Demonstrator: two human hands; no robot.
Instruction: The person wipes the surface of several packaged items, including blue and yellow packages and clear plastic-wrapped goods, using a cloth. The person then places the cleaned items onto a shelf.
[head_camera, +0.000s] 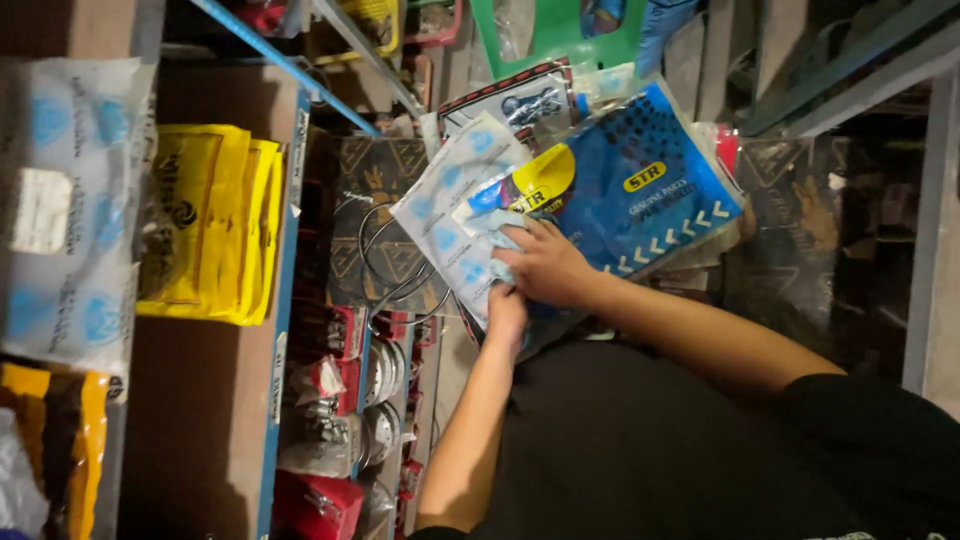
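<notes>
Gripping a blue-and-yellow packet (640, 190), right hand (545, 265) above left hand (505, 312) pinching white-blue packet (450, 215).

1 view only: head cam, looking steeply down past the wearer's chest and forearms, close in on both hands at frame centre. Frame is rolled, so the shelving (285, 300) with its blue edge strips runs vertically along the left half. No 2nd view, nothing shared.

packets (600, 180) crowding ahead, yellow bags (215, 225) filling left shelf (285, 300), narrow dark gap between
</notes>
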